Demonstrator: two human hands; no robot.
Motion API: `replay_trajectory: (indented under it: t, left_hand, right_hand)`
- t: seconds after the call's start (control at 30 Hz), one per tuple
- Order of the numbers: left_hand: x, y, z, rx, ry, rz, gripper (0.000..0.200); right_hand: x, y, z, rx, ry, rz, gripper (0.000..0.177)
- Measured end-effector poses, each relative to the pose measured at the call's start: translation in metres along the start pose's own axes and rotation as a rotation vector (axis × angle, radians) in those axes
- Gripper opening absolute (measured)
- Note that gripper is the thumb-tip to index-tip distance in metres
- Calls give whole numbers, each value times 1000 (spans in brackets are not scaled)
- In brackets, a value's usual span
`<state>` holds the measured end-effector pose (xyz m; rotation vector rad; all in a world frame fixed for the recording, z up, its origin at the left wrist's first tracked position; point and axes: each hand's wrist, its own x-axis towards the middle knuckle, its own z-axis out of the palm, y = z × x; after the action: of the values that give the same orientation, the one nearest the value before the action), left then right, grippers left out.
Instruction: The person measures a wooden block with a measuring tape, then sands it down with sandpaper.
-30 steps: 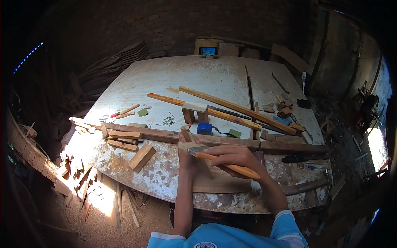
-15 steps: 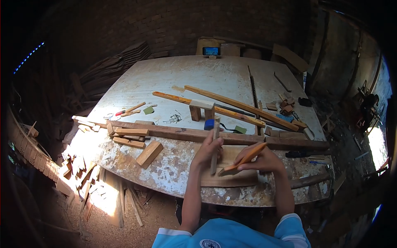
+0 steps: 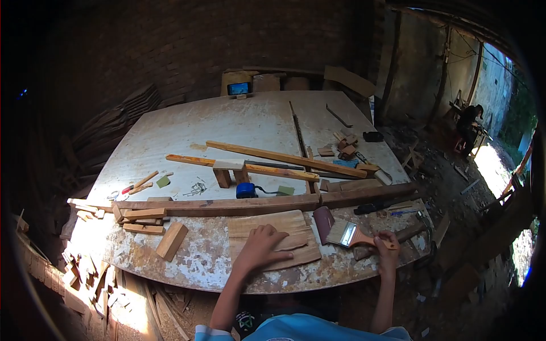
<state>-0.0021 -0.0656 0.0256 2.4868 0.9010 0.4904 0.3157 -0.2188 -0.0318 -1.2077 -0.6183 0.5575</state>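
My right hand (image 3: 387, 250) is closed round the wooden handle of a flat paintbrush (image 3: 348, 233), whose pale bristles point left. Resting over a light wooden board (image 3: 267, 221), my left hand (image 3: 263, 245) has its fingers and thumb stretched out. A short wooden strip (image 3: 293, 242) lies on the board beside these fingers, partly hidden by them. Just left of the bristles is a dark red piece (image 3: 323, 220) that looks like rolled sandpaper.
A long wooden beam (image 3: 227, 207) crosses the worktable (image 3: 187, 128). Behind it are a blue tape measure (image 3: 245, 190), long slats (image 3: 273, 153) and several nails (image 3: 198, 188). Wood blocks (image 3: 172, 241) lie at left. A person (image 3: 468, 125) sits in the right background.
My left hand has lowered the wooden strip to the board and spread its fingers. My right hand has swung the paintbrush right, away from the strip. The view has turned right.
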Motion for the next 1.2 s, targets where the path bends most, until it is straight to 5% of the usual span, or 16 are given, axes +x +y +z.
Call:
replay_trajectory:
  t: [0.07, 0.17, 0.23, 0.3, 0.43, 0.53, 0.6, 0.83, 1.0, 1.2]
  left_hand:
    - [6, -10, -5, -106, -31, 8, 50]
    - [22, -25, -24, 3, 182, -2, 40]
    - [44, -61, -30, 92, 370, -11, 37]
    - [63, -100, -30, 101, 539, -88, 46]
    - [84, -145, -32, 79, 284, -449, 73]
    - [90, -135, -42, -19, 194, -481, 67]
    - [89, -147, -30, 124, 330, -353, 61]
    - [62, -91, -45, 153, 842, 110, 44]
    - [19, 19, -59, 21, 521, 339, 49]
    - [-24, 82, -29, -130, 296, 488, 49]
  right_hand:
    - [4, -10, 11, -169, 117, -212, 26]
    - [19, 12, -8, 393, 279, -259, 25]
    - [20, 9, -5, 443, 485, -198, 22]
    - [20, 24, -8, 97, 577, -321, 14]
    - [14, 20, -2, -468, 682, -455, 5]
    - [13, 9, -5, -851, 697, -624, 5]
    - [5, -9, 1, -1140, 704, -741, 11]
    - [-25, -53, 31, -1053, 303, -992, 17]
    - [-35, -81, 97, -878, -378, -1128, 66]
    - [-57, -55, 130, -317, -916, -777, 77]
